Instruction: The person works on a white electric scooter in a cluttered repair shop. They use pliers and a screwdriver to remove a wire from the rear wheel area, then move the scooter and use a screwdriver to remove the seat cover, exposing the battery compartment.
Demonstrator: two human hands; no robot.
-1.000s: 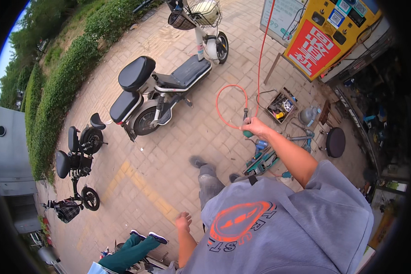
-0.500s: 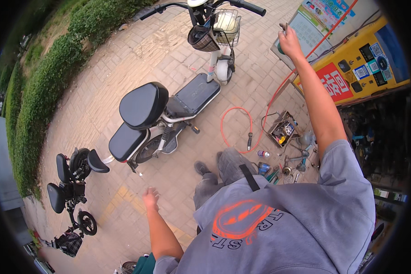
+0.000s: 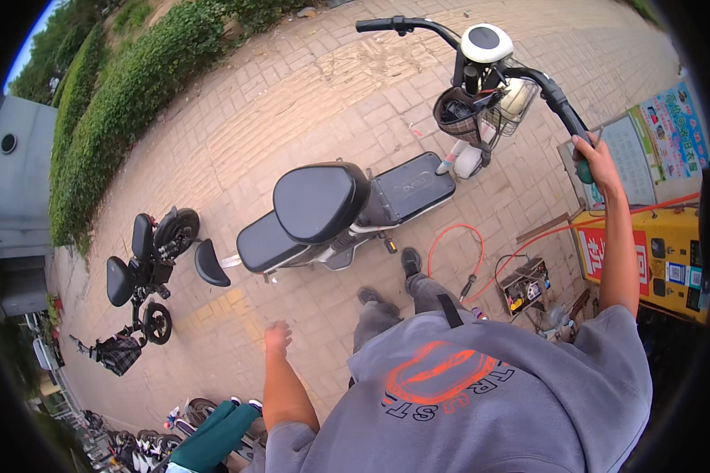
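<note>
A white and black electric scooter [image 3: 347, 209] stands on the brick paving in front of me. My right hand [image 3: 593, 156] is raised and closed around the scooter's right handlebar grip [image 3: 584, 167]. My left hand [image 3: 277, 337] hangs free at my side, fingers loosely apart, holding nothing, just behind the scooter's rear seat [image 3: 264, 244]. My feet [image 3: 390, 276] stand beside its footboard. A basket [image 3: 506, 101] sits at the scooter's front under the handlebars.
An orange hose [image 3: 457, 244] loops on the ground near a small open toolbox [image 3: 521, 285]. A yellow and red machine [image 3: 659, 248] stands at right. Small black bikes [image 3: 146, 264] are parked at left, a hedge [image 3: 126, 94] behind. A seated person's green trousers [image 3: 213, 437] show below.
My right hand rose from the tools on the ground and took hold of the scooter's right handlebar grip. I stepped closer to the scooter; my left hand stayed low and free.
</note>
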